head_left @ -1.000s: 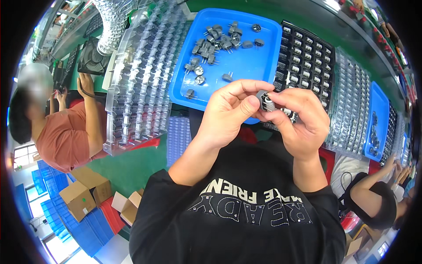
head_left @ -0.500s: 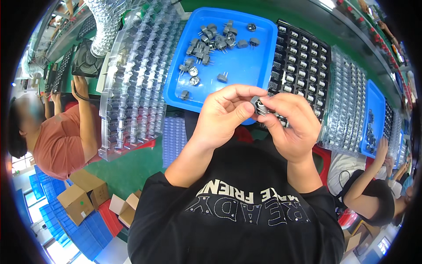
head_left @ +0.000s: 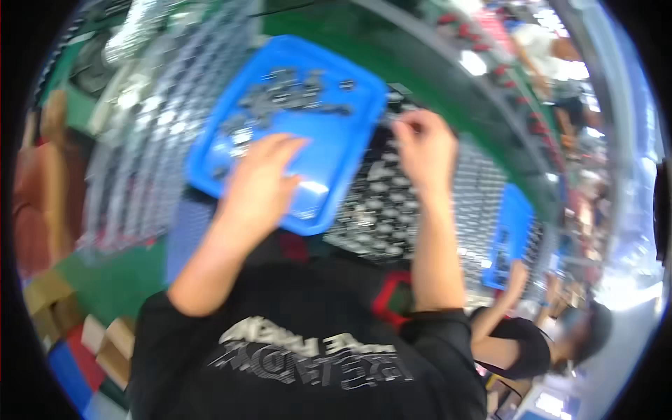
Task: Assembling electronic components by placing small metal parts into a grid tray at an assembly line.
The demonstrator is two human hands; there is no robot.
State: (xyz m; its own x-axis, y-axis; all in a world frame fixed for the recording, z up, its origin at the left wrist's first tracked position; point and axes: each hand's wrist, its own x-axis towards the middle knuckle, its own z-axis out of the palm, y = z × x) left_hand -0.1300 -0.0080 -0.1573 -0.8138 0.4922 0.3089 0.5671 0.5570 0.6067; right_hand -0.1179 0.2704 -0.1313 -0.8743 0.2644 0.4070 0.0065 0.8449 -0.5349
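The picture is blurred by motion. My left hand [head_left: 260, 178] hangs over the blue tray [head_left: 353, 150], thumb and fingers apart, with nothing visible in it. Small grey round parts with metal pins [head_left: 280, 94] lie heaped in the far half of this tray. My right hand [head_left: 428, 150] is at the far end of the black tray [head_left: 378, 199], which holds rows of small shiny pieces. Its thumb and forefinger are pinched together; what sits between them is too smeared to make out.
Clear plastic trays [head_left: 164, 105] are stacked to the left, and another clear tray [head_left: 476, 182] lies right of the black one. A second blue tray [head_left: 514, 217] stands farther right, near a co-worker's arm [head_left: 516, 283]. Cardboard boxes [head_left: 115, 346] are at lower left.
My hands, which were together on a grey round part with pins, have separated. The left is now over the blue tray; the right has reached forward to the black tray. The view has shifted.
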